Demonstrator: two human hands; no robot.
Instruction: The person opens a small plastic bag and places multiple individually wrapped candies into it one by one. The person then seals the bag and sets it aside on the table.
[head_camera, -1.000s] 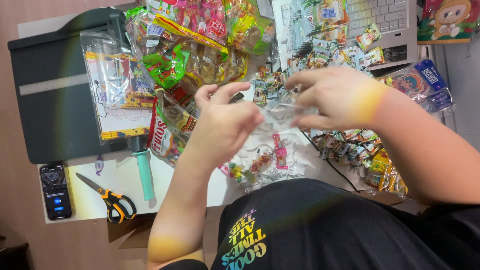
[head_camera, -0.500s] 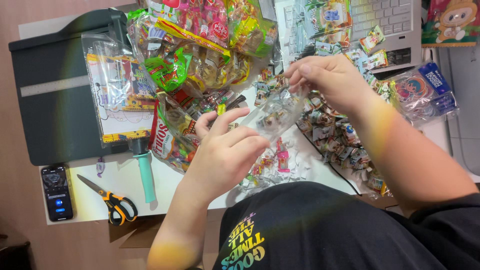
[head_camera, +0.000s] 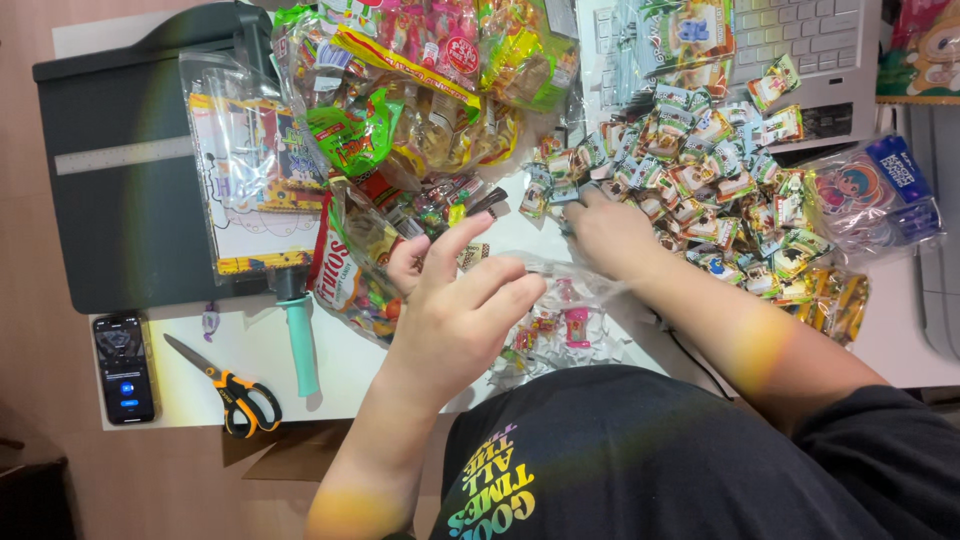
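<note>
1. The left hand (head_camera: 465, 310) pinches the edge of a clear bag (head_camera: 560, 320), thumb and fingers closed on the film, index finger raised.
2. The right hand (head_camera: 610, 235) lies palm down beyond the bag, at the near edge of the sweets pile (head_camera: 720, 190); its fingertips are among the packets, and whether they grip one cannot be told.
3. The clear bag lies on the white table (head_camera: 200, 385) just in front of the person's black shirt (head_camera: 640, 460), with a few small pink and white sweets inside.
4. Left of the bag lies a red snack bag (head_camera: 350, 275), touching the left hand's thumb side.
5. Beyond the bag are heaped bright candy packs (head_camera: 420, 90), crowding the space ahead of both hands.
6. Far left of the bag sits a grey paper trimmer (head_camera: 120, 170) with a teal handle (head_camera: 300, 335); a sleeve of printed cards (head_camera: 250, 180) rests on it.
7. Near the table's left front edge lie scissors (head_camera: 235, 390) and a phone (head_camera: 125, 365).
8. Beyond the sweets pile is a laptop keyboard (head_camera: 810, 40), partly covered by packets.
9. Right of the pile sits a round toy in plastic wrap (head_camera: 870, 195).
</note>
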